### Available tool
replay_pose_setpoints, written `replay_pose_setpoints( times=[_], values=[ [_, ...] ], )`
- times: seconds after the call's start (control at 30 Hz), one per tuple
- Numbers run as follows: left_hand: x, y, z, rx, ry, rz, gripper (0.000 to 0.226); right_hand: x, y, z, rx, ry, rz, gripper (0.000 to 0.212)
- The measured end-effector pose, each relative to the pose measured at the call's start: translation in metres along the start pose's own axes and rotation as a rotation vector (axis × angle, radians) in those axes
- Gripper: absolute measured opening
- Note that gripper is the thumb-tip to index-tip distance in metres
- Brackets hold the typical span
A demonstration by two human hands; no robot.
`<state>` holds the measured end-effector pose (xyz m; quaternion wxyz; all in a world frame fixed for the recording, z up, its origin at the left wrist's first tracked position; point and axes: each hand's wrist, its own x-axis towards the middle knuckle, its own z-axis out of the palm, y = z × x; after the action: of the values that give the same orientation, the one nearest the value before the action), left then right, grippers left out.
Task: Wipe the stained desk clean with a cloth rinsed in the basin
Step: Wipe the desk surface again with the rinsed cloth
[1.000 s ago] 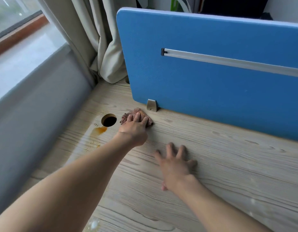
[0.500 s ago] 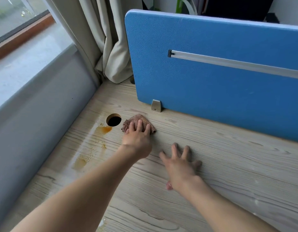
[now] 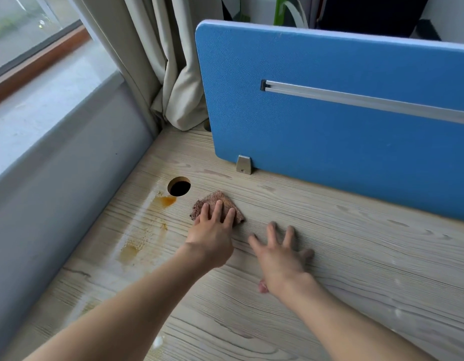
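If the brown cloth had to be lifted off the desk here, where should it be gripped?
Likely its far edge, pinched from above. The brown cloth lies flat on the desk, its near half covered by the left hand; only the far part shows free.

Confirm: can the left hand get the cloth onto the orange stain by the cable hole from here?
Probably yes. The left hand presses the cloth flat on the desk just right of the orange stain, only bare wood between. The right hand rests flat on the other side, clear of the path.
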<state>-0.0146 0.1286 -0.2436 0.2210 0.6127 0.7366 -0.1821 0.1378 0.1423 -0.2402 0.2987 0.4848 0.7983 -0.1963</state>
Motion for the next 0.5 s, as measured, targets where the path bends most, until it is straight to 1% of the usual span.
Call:
replay_pose_setpoints(
  times=[0.17,0.27,0.37,0.5],
  values=[
    [0.005,0.0,-0.007,-0.064,0.039,-0.055,0.072,0.0,0.001,0.0,0.008,-0.001,0.003,0.108],
    [-0.012,0.009,0.005,-0.032,0.04,-0.025,0.072,0.001,0.001,0.0,0.019,-0.001,0.002,0.11],
    [-0.014,0.0,0.008,-0.043,0.035,-0.005,0.073,-0.001,0.001,0.0,0.025,0.003,0.0,0.11],
    [0.001,-0.003,-0.003,-0.093,0.042,-0.062,0.072,-0.001,0.002,0.0,0.004,0.01,0.003,0.11]
  ],
)
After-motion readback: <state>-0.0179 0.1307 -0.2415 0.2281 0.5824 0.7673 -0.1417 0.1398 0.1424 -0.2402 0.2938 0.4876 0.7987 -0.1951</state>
